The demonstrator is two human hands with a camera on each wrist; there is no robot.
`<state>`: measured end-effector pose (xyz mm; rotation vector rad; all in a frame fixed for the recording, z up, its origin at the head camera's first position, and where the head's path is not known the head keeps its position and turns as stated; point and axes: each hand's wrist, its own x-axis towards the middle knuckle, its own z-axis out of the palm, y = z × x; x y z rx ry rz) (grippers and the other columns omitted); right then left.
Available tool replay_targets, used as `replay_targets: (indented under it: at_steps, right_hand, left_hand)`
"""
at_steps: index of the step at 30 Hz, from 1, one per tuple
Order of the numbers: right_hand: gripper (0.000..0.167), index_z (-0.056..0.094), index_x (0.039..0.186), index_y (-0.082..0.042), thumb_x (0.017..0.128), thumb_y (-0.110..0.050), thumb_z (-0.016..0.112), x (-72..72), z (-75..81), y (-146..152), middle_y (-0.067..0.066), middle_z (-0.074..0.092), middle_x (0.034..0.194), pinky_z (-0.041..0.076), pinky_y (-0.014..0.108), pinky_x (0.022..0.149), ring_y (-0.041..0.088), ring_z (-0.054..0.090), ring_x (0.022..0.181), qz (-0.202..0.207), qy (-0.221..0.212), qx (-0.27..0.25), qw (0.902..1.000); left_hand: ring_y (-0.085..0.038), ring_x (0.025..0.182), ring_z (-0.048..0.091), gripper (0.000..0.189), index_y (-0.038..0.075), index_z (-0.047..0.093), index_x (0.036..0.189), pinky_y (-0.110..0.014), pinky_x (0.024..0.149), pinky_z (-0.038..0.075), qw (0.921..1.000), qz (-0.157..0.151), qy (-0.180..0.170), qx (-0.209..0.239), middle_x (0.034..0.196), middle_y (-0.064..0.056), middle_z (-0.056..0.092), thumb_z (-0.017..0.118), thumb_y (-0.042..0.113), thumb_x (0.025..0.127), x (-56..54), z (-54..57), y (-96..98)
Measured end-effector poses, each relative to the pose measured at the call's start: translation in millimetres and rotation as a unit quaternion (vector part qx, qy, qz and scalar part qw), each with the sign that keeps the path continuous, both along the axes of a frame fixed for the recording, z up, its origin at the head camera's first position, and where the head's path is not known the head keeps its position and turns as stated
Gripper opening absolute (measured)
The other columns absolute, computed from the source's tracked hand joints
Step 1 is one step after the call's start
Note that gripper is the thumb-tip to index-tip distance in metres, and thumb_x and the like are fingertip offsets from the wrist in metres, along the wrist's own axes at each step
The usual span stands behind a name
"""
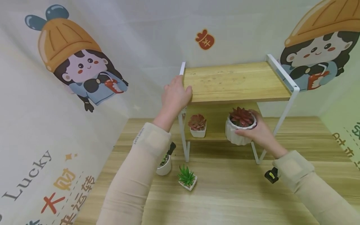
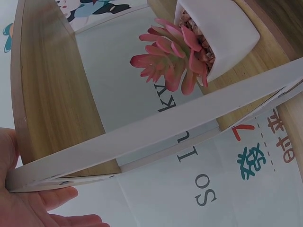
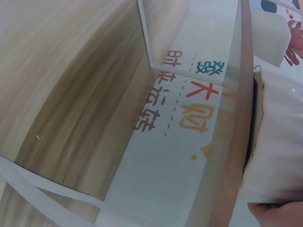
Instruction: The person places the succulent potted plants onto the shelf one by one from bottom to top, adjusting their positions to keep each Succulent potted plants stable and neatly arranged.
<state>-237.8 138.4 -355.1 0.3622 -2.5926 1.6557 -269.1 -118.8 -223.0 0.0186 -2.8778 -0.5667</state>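
Observation:
My left hand [image 1: 176, 95] grips the upper left corner of a small two-tier wooden shelf [image 1: 233, 79]. In the left wrist view, the shelf's white metal frame [image 2: 142, 124] runs between that thumb and fingers. My right hand [image 1: 260, 131] holds a white ribbed pot [image 1: 237, 135] with a dark red succulent [image 1: 242, 116], thumb at the near side and fingers round the right. The pot is at the lower board's front edge; whether it touches the board I cannot tell. To its left, a smaller reddish succulent [image 1: 197, 122] in a square white pot [image 1: 198, 133] stands on the lower board.
On the wooden table in front stand a green spiky plant [image 1: 186, 176] in a square pot and a round white pot [image 1: 164, 167], partly behind my left sleeve. A small black object [image 1: 271, 175] lies beside my right cuff. Printed cloth [image 1: 152, 37] hangs behind.

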Motion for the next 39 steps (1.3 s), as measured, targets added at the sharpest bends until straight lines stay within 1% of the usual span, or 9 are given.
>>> replay_targets:
  at_steps: [3, 5, 8, 10, 13, 18, 25, 32, 39]
  right_hand:
    - [0.086, 0.02, 0.14, 0.003, 0.076, -0.016, 0.073, 2.3, -3.6, -2.5, 0.026, 0.036, 0.135, 0.04, 0.041, 0.095, 0.037, 0.039, 0.122, -0.013, -0.007, -0.033, 0.9993]
    - [0.084, 0.02, 0.14, 0.003, 0.077, -0.017, 0.073, 6.3, -7.3, -5.0, 0.025, 0.035, 0.135, 0.043, 0.029, 0.089, 0.035, 0.04, 0.12, -0.033, -0.006, -0.053, 0.998]
    - [0.085, 0.021, 0.14, 0.003, 0.077, -0.019, 0.073, 15.1, -14.7, -10.2, 0.023, 0.035, 0.133, 0.042, 0.018, 0.08, 0.031, 0.041, 0.115, -0.078, 0.016, -0.054, 0.9953]
    - [0.086, 0.021, 0.139, 0.002, 0.075, -0.017, 0.074, 21.1, -21.5, -14.8, 0.022, 0.034, 0.132, 0.039, 0.015, 0.077, 0.029, 0.04, 0.113, -0.1, 0.036, -0.055, 0.9928]
    - [0.084, 0.023, 0.137, 0.003, 0.073, -0.01, 0.076, 25.5, -30.1, -21.7, 0.02, 0.036, 0.129, 0.039, 0.013, 0.077, 0.029, 0.044, 0.11, -0.119, 0.072, -0.062, 0.9884]
    - [0.083, 0.023, 0.136, 0.006, 0.072, -0.006, 0.075, 26.2, -34.1, -26.1, 0.022, 0.036, 0.129, 0.039, 0.018, 0.081, 0.032, 0.045, 0.11, -0.134, 0.099, -0.066, 0.9838]
    - [0.083, 0.023, 0.136, 0.005, 0.072, -0.006, 0.075, 24.2, -34.2, -26.5, 0.022, 0.036, 0.131, 0.042, 0.034, 0.087, 0.034, 0.045, 0.112, -0.137, 0.097, -0.066, 0.9835]
    - [0.083, 0.023, 0.137, 0.006, 0.074, -0.007, 0.074, 19.4, -35.5, -25.5, 0.023, 0.035, 0.132, 0.043, 0.043, 0.088, 0.037, 0.046, 0.112, -0.131, 0.096, -0.065, 0.9846]
    - [0.083, 0.021, 0.138, 0.005, 0.076, -0.011, 0.073, 13.3, -37.9, -23.8, 0.024, 0.035, 0.131, 0.042, 0.046, 0.089, 0.037, 0.045, 0.111, -0.12, 0.096, -0.066, 0.986]
  left_hand:
    - [-0.03, 0.127, 0.037, 0.056, 0.01, 0.03, 0.142, -0.042, 0.102, 0.036, 1.0, 0.0, 0.0, -0.003, 0.147, -0.006, 0.032, 0.04, 0.036, 0.094, 0.3, 0.3, 0.3]
    - [-0.029, 0.128, 0.036, 0.056, 0.01, 0.03, 0.142, -0.041, 0.102, 0.035, 1.0, -0.002, 0.0, -0.005, 0.147, -0.006, 0.032, 0.04, 0.036, 0.094, 0.5, 0.3, 0.7]
    - [-0.027, 0.131, 0.033, 0.056, 0.009, 0.029, 0.142, -0.04, 0.106, 0.031, 1.0, -0.006, -0.003, -0.006, 0.147, -0.007, 0.031, 0.04, 0.036, 0.094, 0.5, 0.4, 1.1]
    - [-0.027, 0.131, 0.033, 0.056, 0.009, 0.029, 0.143, -0.04, 0.106, 0.031, 1.0, -0.006, -0.005, -0.004, 0.148, -0.007, 0.031, 0.04, 0.036, 0.095, 0.2, 0.4, 1.3]
    - [-0.028, 0.13, 0.034, 0.056, 0.008, 0.029, 0.142, -0.04, 0.105, 0.032, 1.0, -0.005, -0.003, -0.001, 0.147, -0.007, 0.031, 0.04, 0.035, 0.095, -0.5, 1.0, 0.8]
    - [-0.028, 0.13, 0.034, 0.056, 0.008, 0.029, 0.142, -0.04, 0.105, 0.033, 1.0, -0.006, -0.002, -0.002, 0.147, -0.007, 0.032, 0.04, 0.035, 0.095, -0.9, 2.2, -0.1]
    - [-0.03, 0.128, 0.035, 0.056, 0.009, 0.029, 0.143, -0.042, 0.103, 0.035, 1.0, -0.004, -0.004, 0.0, 0.147, -0.007, 0.031, 0.04, 0.035, 0.095, -1.1, 2.1, -0.1]
    - [-0.029, 0.13, 0.034, 0.055, 0.008, 0.03, 0.142, -0.041, 0.105, 0.032, 1.0, -0.008, -0.001, -0.003, 0.147, -0.008, 0.032, 0.04, 0.035, 0.095, -1.7, 0.6, -0.1]
    - [-0.031, 0.129, 0.035, 0.056, 0.008, 0.029, 0.142, -0.043, 0.103, 0.034, 1.0, -0.007, -0.004, 0.006, 0.148, -0.008, 0.03, 0.041, 0.035, 0.095, -0.6, 1.2, 0.1]
